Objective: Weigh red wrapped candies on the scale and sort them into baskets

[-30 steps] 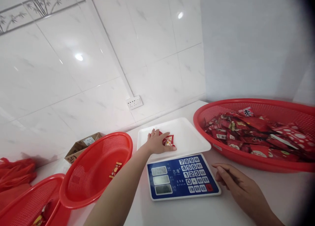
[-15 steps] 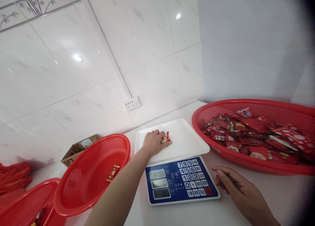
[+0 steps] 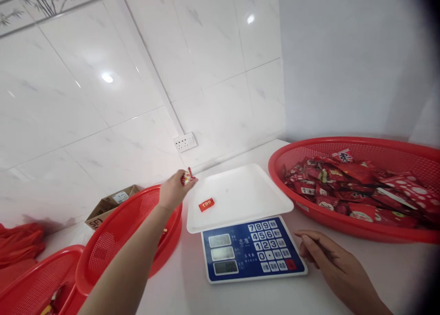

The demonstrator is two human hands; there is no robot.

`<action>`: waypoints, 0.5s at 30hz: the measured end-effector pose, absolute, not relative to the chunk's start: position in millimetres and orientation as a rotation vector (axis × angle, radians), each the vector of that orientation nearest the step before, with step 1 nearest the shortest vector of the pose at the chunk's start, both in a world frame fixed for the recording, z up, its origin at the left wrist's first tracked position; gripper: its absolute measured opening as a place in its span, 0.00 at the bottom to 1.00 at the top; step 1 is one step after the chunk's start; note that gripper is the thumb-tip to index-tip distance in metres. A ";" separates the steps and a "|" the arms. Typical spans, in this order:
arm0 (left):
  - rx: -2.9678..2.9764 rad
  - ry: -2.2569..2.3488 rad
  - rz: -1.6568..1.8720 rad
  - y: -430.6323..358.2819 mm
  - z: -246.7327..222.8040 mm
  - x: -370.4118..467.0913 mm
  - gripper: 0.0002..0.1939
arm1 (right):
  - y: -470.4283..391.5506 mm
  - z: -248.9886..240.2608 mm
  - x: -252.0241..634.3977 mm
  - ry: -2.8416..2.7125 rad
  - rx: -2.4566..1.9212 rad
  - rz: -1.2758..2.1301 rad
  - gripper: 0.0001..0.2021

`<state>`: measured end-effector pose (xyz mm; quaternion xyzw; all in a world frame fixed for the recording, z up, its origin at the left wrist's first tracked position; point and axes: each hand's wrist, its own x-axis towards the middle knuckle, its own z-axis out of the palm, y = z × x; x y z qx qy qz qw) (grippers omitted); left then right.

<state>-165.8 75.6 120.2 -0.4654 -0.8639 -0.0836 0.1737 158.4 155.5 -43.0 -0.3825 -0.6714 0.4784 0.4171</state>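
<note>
My left hand is closed around a small red and white snack packet, held in the air between the red basket and the scale's left edge. On the white scale pan lies one small red packet. The scale's blue keypad panel faces me, its digits too faint to read fully. My right hand rests at the panel's right side, fingers curled and thumb against the index finger. Whether anything sits in those fingers cannot be made out.
At right a large red basket holds many red snack packets. Left of the scale stands another red basket, partly behind my arm. A third basket, a cardboard box and red bags lie farther left. A wall socket is above.
My left hand has lifted the red and white packet off the pan and moved left toward the basket. The red packet on the pan is now uncovered. My right hand stays put.
</note>
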 end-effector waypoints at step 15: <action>-1.710 -2.466 -0.084 41.3 101.3 -157.6 0.22 | 156.6 -47.5 157.6 -1.654 -0.985 1.224 0.17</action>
